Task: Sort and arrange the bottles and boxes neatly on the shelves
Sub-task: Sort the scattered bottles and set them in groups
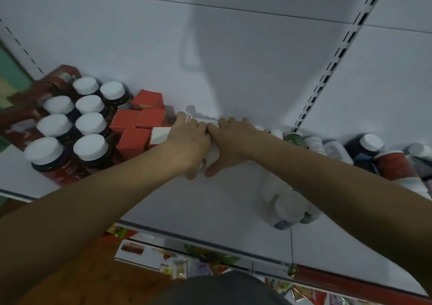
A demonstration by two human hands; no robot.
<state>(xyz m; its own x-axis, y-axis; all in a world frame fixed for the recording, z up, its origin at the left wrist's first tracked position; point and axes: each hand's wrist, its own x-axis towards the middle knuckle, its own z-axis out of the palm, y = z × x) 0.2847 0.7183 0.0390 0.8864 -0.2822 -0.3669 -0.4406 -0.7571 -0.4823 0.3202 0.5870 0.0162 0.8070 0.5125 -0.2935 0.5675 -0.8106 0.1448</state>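
Observation:
On the white shelf [210, 201], both hands meet over white boxes [161, 135] standing next to several red boxes [133, 126]. My left hand [189, 141] lies on top of the white boxes, fingers reaching the back wall. My right hand [228, 141] presses against them from the right, thumb down in front. The boxes are mostly hidden under the hands. At the left stand several dark bottles with white caps [91, 123] in rows. White bottles [284, 205] lie on their sides under my right forearm.
A jumble of bottles [371, 151] lies along the back wall at the right, one with a red label [397, 166]. A slotted upright [339, 54] runs up the back panel. Below the shelf edge [177, 233], a lower shelf holds boxes and packets [140, 253].

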